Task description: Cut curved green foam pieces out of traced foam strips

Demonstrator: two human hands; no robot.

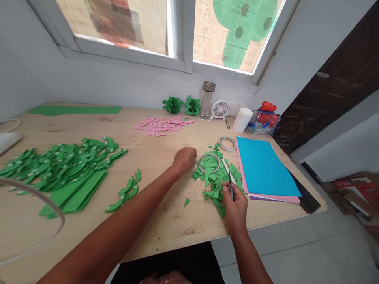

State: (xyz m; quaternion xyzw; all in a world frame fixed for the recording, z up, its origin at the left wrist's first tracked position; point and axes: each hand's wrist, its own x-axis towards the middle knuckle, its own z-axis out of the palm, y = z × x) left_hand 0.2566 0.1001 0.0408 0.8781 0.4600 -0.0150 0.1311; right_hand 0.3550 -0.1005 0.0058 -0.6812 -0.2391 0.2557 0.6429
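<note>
While the right hand (237,202) grips a pair of scissors (231,191), thumb and fingers closed around the handles, the left hand (185,159) sits curled into a loose fist, knuckles up, just left of some green scraps (213,185). Hands well apart; fingertips of the left are hidden, cannot tell if it holds anything.

Materials: pale wooden table (177,221), visible grain, a few dark knots, rounded corner at right. Scraps are thin paper, matte, jagged triangles and slivers in a loose heap. One ring of tape (218,165) lies flat on the heap; a second ring of tape (227,149) lies just behind. A slim white pen (228,170) rests slanted on the scraps, beside the scissors.

Left side: big overlapping pile of wavy green cutouts (59,161) dotted with white, flat folded green strips (78,193) in front, and a small wavy group (130,191) nearer the left forearm. Pink cutouts (161,125), curly, spread toward the wall. Right side: stack of smooth sheets (266,167), blue on top, pink and purple edges showing.

Scissors look narrow and dark, blades pointing away from the person, over the right part of the heap; handles mostly covered by the fingers.
</note>
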